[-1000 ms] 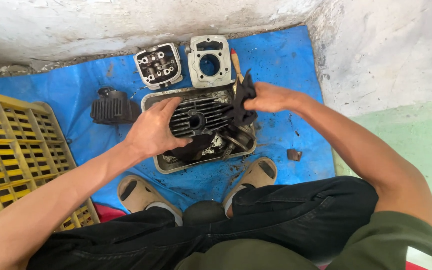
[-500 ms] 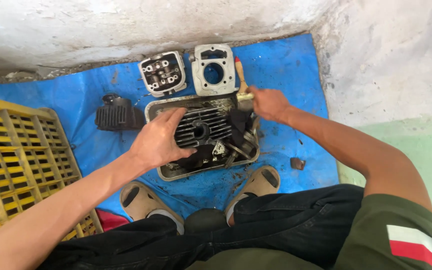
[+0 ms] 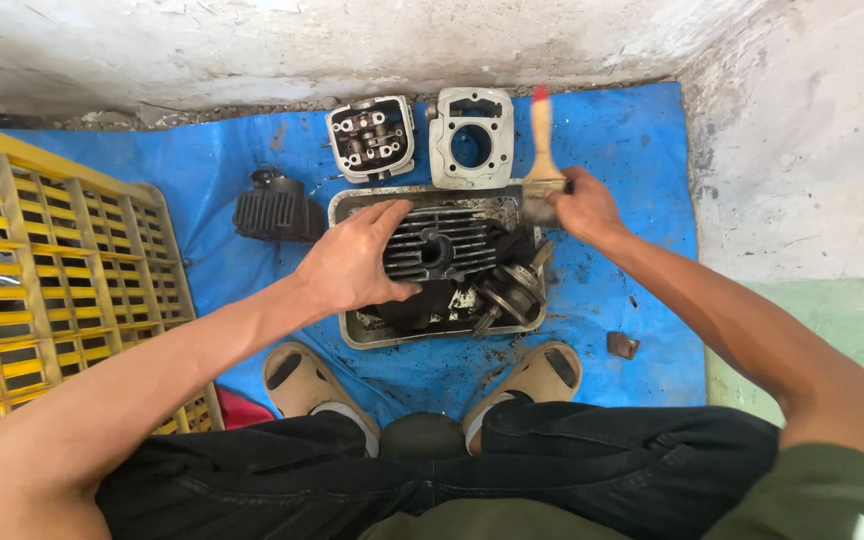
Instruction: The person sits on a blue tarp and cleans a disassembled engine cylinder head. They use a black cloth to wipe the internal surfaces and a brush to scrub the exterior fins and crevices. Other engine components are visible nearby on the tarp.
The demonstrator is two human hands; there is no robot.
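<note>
My left hand [image 3: 357, 262] grips a dark finned engine cylinder [image 3: 442, 245] that lies in a dirty metal tray [image 3: 352, 205] on a blue tarp. My right hand [image 3: 584, 205] holds a paintbrush [image 3: 542, 150] with a wooden, red-tipped handle, its bristles at the tray's far right corner. A crankshaft part [image 3: 512, 290] lies in the tray to the right of the cylinder.
A cylinder head [image 3: 372, 137] and a light metal cylinder block [image 3: 470, 148] rest beyond the tray. A black finned part [image 3: 274, 212] lies left of it. A yellow plastic crate [image 3: 52, 290] stands at the left. Concrete walls bound the blue tarp [image 3: 632, 130]. My sandalled feet [image 3: 302, 385] are near the tray.
My right hand let go of the dark part in the tray, reached to the tray's far right corner and took up the paintbrush. My left hand stayed on the finned cylinder.
</note>
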